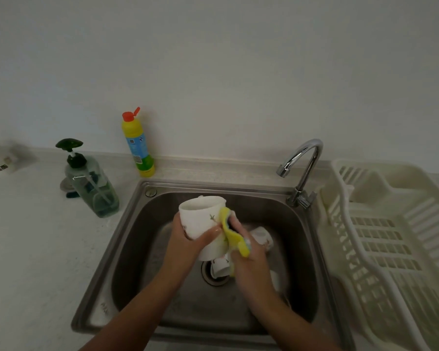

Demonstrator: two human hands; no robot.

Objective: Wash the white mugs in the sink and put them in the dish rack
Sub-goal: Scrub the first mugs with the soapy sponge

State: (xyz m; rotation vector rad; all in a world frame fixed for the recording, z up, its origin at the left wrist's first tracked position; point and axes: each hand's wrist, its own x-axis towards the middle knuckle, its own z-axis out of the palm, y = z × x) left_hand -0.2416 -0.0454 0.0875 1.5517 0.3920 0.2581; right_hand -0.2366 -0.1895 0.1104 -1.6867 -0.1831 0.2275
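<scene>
Left hand (188,239) grips the held mug (200,219), fingers curled round its lower body, thumb across the front. The mug is white with small printed motifs, tilted, its mouth pointing up and away from the person, and it is lifted above the sink (132,236) basin; which way its handle faces, cannot tell. Right hand (251,262) is clamped on a yellow cloth (232,235) and presses it against the right side of the held mug, just right of the left hand's fingertips, so the two hands almost touch. The cloth is folded over the right fingers, with a dark patch at its top fold. Directly below the grip, the second mug (221,267) lies on its side over the drain (213,281), partly hidden by the right hand. Just right of the grip, behind the right knuckles, the third mug (262,240) lies on its side on the basin floor. There is a pale blurred shape past the right wrist, cannot tell what. The faucet (302,163) stands up and right of the grip at the sink's back right corner, spout curving toward the basin. The dish rack (390,236), white plastic, sits well right of the grip, beside the sink. Up and left of the grip, a yellow bottle (137,145) with its red cap flipped open stands against the wall. Further left, a green pump bottle (91,183) stands on the counter (23,236), near the sink's left rim.
</scene>
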